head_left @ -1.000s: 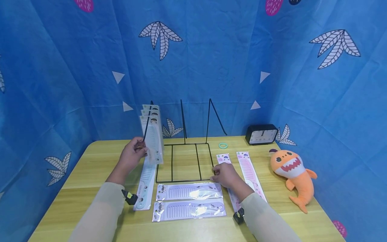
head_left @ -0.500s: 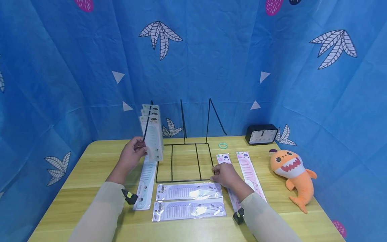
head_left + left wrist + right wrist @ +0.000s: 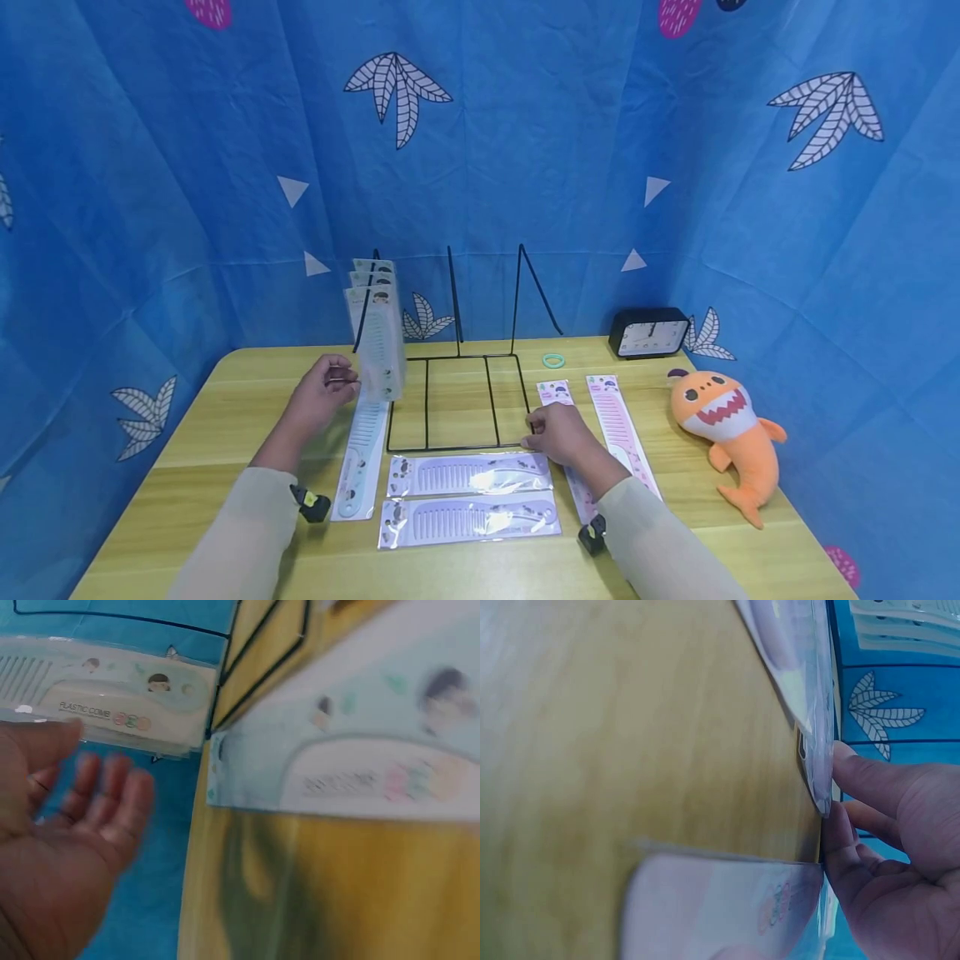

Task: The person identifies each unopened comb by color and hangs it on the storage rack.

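Observation:
Packaged light-blue combs [image 3: 378, 342] hang one behind another from the left hook of a black wire rack [image 3: 427, 408]. My left hand [image 3: 322, 392] is just left of their lower ends, fingers loosely bent and holding nothing. In the left wrist view its thumb overlaps the hanging comb packs [image 3: 135, 712]. Below this hand, another packaged blue comb [image 3: 360, 458] lies flat. My right hand [image 3: 558, 429] pinches the rack's front right corner, over a packaged pink comb [image 3: 555, 390]. Two packaged purple combs [image 3: 468, 475] lie along the rack's front.
A second packaged pink comb [image 3: 615, 417] lies to the right. Behind it are a green hair tie [image 3: 553, 361] and a black clock [image 3: 649, 333]. An orange shark plush [image 3: 727, 433] lies at the table's right edge. Blue curtain [image 3: 555, 167] surrounds the table's back and sides.
My left hand has let go of the front hanging comb pack and drawn slightly left and down. The pack now hangs freely. My right hand has stayed at the rack's corner.

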